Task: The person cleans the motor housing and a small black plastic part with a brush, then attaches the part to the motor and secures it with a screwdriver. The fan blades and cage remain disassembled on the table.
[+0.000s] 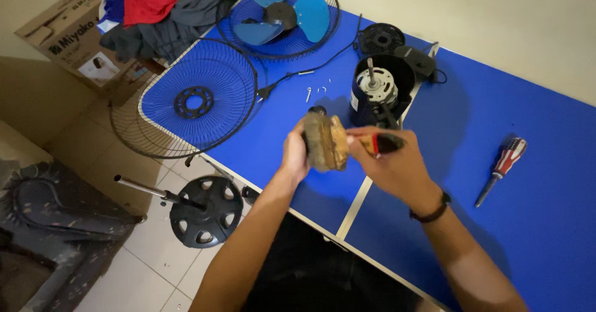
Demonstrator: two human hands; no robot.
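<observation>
A grimy brown disc-shaped fan part (325,142) is being held up above the blue table (534,212), just in front of the person, between both hands. The left hand (295,153) is gripping it from the left side, fingers wrapped around its edge, while the right hand (388,160) is closing around a red-and-black tool handle (380,143) whose tip is pointing into the part; the tip itself is too blurred to make out. A dark band (430,212) is sitting on the right wrist. Just behind the hands, a black motor housing (382,88) with its shaft sticking up is standing on the table, with a black round cover (381,38) lying beyond it. A few small screws (315,91) are lying near a black cable (310,70). A screwdriver (501,169) with a striped handle is lying well apart to the right. A wire grille (189,101) is hanging over the table's left edge, and a second grille holding the blue fan blade (282,14) is lying behind it. Clothes (167,8) are lying heaped on a cardboard box (68,36), and a black fan base (203,211) with its pole is lying on the tiled floor.
</observation>
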